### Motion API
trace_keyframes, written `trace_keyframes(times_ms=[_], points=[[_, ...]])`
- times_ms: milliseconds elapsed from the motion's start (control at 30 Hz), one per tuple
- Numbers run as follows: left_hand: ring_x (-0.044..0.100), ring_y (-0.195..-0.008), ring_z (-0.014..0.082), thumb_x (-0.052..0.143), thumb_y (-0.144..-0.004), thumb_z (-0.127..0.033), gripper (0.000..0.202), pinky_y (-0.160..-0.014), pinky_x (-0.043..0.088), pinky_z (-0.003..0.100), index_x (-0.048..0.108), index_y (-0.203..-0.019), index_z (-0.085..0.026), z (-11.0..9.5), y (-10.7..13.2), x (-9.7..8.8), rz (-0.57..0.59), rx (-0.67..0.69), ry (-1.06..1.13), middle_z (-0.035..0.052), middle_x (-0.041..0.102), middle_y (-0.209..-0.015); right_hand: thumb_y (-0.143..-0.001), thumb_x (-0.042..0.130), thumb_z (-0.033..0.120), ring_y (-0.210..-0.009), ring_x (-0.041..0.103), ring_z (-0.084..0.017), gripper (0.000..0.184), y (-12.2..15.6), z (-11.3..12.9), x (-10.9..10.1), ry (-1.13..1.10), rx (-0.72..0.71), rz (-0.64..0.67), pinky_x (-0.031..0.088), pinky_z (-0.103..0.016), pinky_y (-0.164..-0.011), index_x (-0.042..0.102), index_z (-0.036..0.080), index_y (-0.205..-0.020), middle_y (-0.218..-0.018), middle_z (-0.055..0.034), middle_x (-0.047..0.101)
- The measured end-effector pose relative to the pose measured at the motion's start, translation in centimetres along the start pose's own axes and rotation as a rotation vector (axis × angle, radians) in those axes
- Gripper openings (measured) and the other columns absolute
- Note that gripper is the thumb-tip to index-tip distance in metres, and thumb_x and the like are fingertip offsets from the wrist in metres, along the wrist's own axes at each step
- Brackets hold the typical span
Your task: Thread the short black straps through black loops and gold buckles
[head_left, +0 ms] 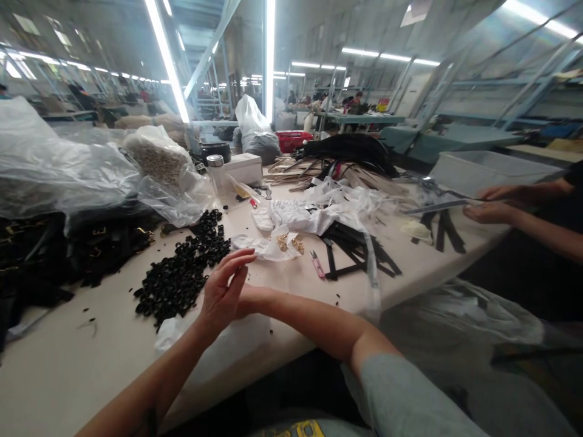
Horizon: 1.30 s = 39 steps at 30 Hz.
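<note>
My left hand point(223, 291) is raised over the table's near side, its fingers stretched out to the upper right and the thumb apart from them. Behind it my right hand point(243, 298) is mostly hidden, so I cannot see its fingers or anything in them. Just left of both hands spreads a heap of small black loops point(177, 279). Beyond them, small gold-coloured metal pieces point(290, 243) rest on white wrapping. Pink-handled thread snips point(317, 265) lie to the right, beside a pile of black strips point(355, 252). White plastic point(246, 331) lies under my forearms.
Black straps with gold buckles point(98, 243) and large clear plastic bags point(59, 158) fill the left side. Further back are a lidded jar point(216, 173), a white box point(243, 168) and long strips point(350, 155). At right, another person's hands point(494, 205) hold a strip near a translucent bin point(487, 172).
</note>
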<state>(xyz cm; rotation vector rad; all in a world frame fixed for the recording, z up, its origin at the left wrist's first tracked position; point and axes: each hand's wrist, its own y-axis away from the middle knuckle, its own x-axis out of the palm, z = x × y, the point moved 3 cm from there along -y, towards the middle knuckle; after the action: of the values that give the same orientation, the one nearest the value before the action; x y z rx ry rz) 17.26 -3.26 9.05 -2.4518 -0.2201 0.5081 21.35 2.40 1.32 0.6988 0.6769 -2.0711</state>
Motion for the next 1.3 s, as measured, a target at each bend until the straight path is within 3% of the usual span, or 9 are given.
trace_keyframes(times_ms=[100,167,333,533,633,767,1033,1133,1300], points=[[0.055,-0.118,0.0236,0.048,-0.091,-0.028,0.026,-0.105,0.041,0.044,0.064,-0.112,-0.031,3.9,1.4,0.5,-0.072,-0.014,-0.066,0.0052,0.060,-0.126,-0.072,0.065,0.022,-0.071,0.062,-0.019,0.007,0.5,-1.2,-1.4,0.107,-0.052,0.191,0.049,-0.027,-0.066,0.072,0.021,-0.075,-0.070,-0.0010,0.069],[0.054,-0.119,0.0246,0.048,-0.091,-0.031,0.027,-0.105,0.040,0.045,0.063,-0.114,-0.030,6.4,2.4,0.0,-0.116,-0.032,-0.123,0.0058,0.059,-0.128,-0.077,0.064,0.028,-0.069,0.062,-0.015,0.015,1.1,-2.9,-3.7,0.066,0.019,0.168,0.048,-0.023,-0.065,0.072,0.020,-0.086,-0.077,-0.0004,0.071],[0.054,-0.119,0.0262,0.050,-0.090,-0.041,0.030,-0.106,0.038,0.046,0.063,-0.114,-0.030,10.4,3.4,-0.7,-0.158,-0.170,-0.155,0.0051,0.061,-0.124,-0.087,0.052,0.022,-0.089,0.064,-0.012,0.027,2.7,-6.8,-9.3,0.068,0.338,-0.396,0.047,-0.021,-0.082,0.066,0.016,-0.110,-0.106,-0.0047,0.069],[0.059,-0.110,0.0253,0.056,-0.085,-0.048,0.046,-0.091,0.048,0.038,0.057,-0.122,-0.020,10.2,1.4,-0.3,-0.180,-0.359,0.052,0.0117,0.061,-0.123,-0.087,0.054,0.025,-0.108,0.057,-0.018,0.031,2.7,-7.0,-10.5,0.383,0.297,-0.489,0.041,-0.029,-0.098,0.064,0.018,-0.115,-0.119,-0.0078,0.063],[0.062,-0.104,0.0222,0.061,-0.082,-0.044,0.049,-0.082,0.051,0.032,0.055,-0.124,-0.021,10.1,-0.9,-0.2,-0.201,-0.431,0.218,0.0112,0.058,-0.127,-0.085,0.057,0.028,-0.116,0.052,-0.022,0.037,1.4,-7.8,-10.6,0.481,0.304,-0.280,0.037,-0.034,-0.102,0.060,0.015,-0.120,-0.127,-0.0118,0.058],[0.063,-0.098,0.0180,0.070,-0.073,-0.034,0.049,-0.074,0.050,0.025,0.058,-0.119,-0.023,10.6,-3.3,0.6,-0.245,-0.544,0.360,0.0091,0.059,-0.123,-0.084,0.059,0.035,-0.106,0.059,-0.024,0.034,-0.2,-9.0,-10.7,0.528,0.408,-0.060,0.042,-0.033,-0.092,0.063,0.014,-0.111,-0.116,-0.0132,0.065],[0.059,-0.103,0.0152,0.071,-0.069,-0.026,0.042,-0.074,0.047,0.020,0.062,-0.110,-0.022,12.6,-6.1,2.5,-0.411,-0.608,0.481,0.0082,0.059,-0.122,-0.092,0.042,0.030,-0.086,0.063,-0.021,0.029,-0.1,-8.7,-11.9,0.550,0.485,-0.240,0.042,-0.029,-0.075,0.064,0.015,-0.104,-0.099,-0.0133,0.069],[0.059,-0.102,0.0156,0.072,-0.067,-0.027,0.041,-0.076,0.046,0.023,0.063,-0.107,-0.022,12.5,-6.9,3.3,-0.396,-0.649,0.551,0.0076,0.061,-0.119,-0.095,0.036,0.040,-0.074,0.059,-0.016,0.036,1.0,-8.1,-13.0,0.292,0.402,-0.439,0.039,-0.025,-0.067,0.063,0.016,-0.100,-0.082,-0.0065,0.067],[0.062,-0.084,0.0157,0.077,-0.060,-0.031,0.035,-0.075,0.048,0.028,0.068,-0.092,-0.018,11.1,-7.5,5.9,-0.164,-0.661,0.744,0.0049,0.067,-0.096,-0.083,0.043,0.064,-0.053,0.041,-0.010,0.052,2.2,-9.2,-12.6,-0.629,0.256,-0.647,0.031,-0.024,-0.051,0.059,0.015,-0.080,-0.060,0.0010,0.050]])
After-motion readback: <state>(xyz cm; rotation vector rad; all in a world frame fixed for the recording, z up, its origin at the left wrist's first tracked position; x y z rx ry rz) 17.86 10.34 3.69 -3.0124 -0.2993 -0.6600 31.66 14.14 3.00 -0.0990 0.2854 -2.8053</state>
